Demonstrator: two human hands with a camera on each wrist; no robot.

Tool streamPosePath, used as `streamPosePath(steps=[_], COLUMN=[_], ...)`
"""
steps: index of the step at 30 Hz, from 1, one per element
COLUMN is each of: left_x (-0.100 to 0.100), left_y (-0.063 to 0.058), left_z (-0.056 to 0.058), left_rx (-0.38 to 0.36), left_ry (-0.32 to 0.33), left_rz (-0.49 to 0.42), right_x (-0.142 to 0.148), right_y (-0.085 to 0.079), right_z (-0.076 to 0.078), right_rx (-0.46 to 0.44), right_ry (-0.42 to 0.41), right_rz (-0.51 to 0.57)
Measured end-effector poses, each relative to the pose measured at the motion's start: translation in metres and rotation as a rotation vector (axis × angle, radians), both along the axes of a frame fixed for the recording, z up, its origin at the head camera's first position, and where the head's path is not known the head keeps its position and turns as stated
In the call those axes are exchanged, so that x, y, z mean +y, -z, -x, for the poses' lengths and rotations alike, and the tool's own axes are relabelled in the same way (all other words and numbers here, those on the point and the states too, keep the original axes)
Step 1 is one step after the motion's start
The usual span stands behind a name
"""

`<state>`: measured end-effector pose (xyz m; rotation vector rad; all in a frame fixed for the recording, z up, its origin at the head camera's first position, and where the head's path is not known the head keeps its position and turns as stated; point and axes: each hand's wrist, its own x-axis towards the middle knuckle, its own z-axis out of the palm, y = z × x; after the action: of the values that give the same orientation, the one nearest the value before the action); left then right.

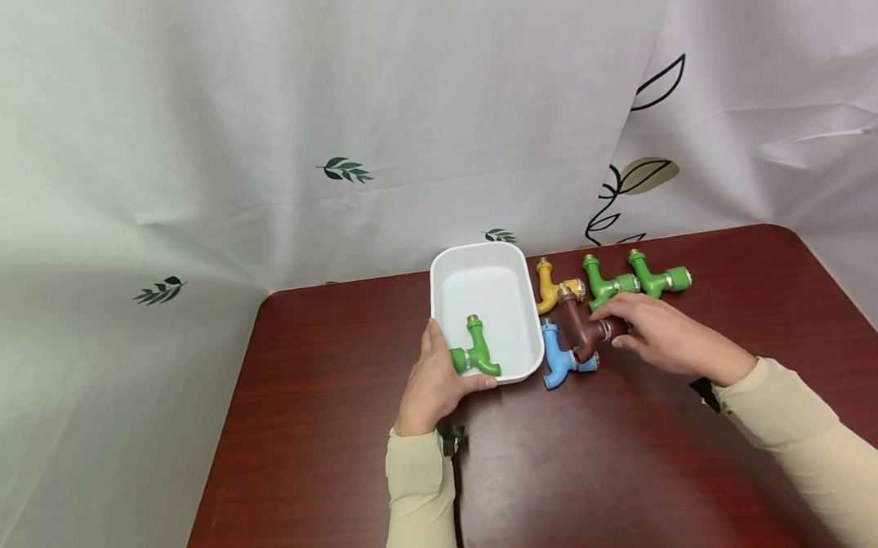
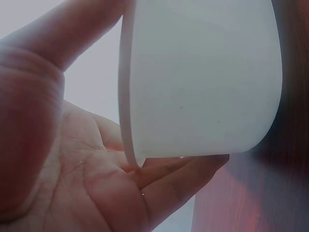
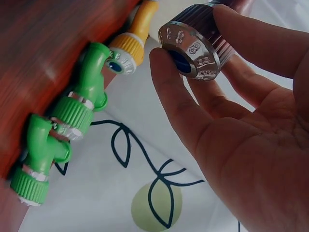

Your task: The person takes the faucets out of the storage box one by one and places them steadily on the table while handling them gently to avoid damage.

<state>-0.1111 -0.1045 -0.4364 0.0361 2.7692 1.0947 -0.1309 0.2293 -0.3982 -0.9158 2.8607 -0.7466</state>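
Observation:
A white plastic tray (image 1: pixel 484 292) stands on the table with a green tap (image 1: pixel 479 346) inside, near its front left. My left hand (image 1: pixel 429 385) grips the tray's near left corner, thumb along the front rim and fingers against the side; the left wrist view shows the tray wall (image 2: pixel 203 82) between thumb and fingers. Just right of the tray, my right hand (image 1: pixel 662 334) holds a dark brown tap (image 1: pixel 577 329) by its knob. In the right wrist view the fingers surround that ridged knob (image 3: pixel 203 58) with its silver cap. The brown tap partly overlaps a blue tap (image 1: pixel 556 359).
Behind the brown tap lie a yellow tap (image 1: pixel 546 286) and two green taps, one in the middle (image 1: pixel 597 279) and one farther right (image 1: pixel 652 277). The reddish-brown table (image 1: pixel 327 410) ends at a white patterned curtain (image 1: pixel 403 128) at the back.

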Motion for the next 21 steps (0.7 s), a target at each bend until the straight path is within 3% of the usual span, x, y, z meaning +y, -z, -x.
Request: streamPosePath(steps=[8,21], left_x=[0.000,0.000], left_y=[0.001,0.001], left_z=[0.000,0.000], left_rx=[0.002,-0.003], left_ry=[-0.004,0.001], left_rz=[0.005,0.006], right_x=[0.009,0.023], right_y=[0.004,0.016], right_z=[-0.005,-0.011], right_rx=[-0.039,-0.031], right_ry=[0.027,0.030], right_rz=[-0.021,-0.040])
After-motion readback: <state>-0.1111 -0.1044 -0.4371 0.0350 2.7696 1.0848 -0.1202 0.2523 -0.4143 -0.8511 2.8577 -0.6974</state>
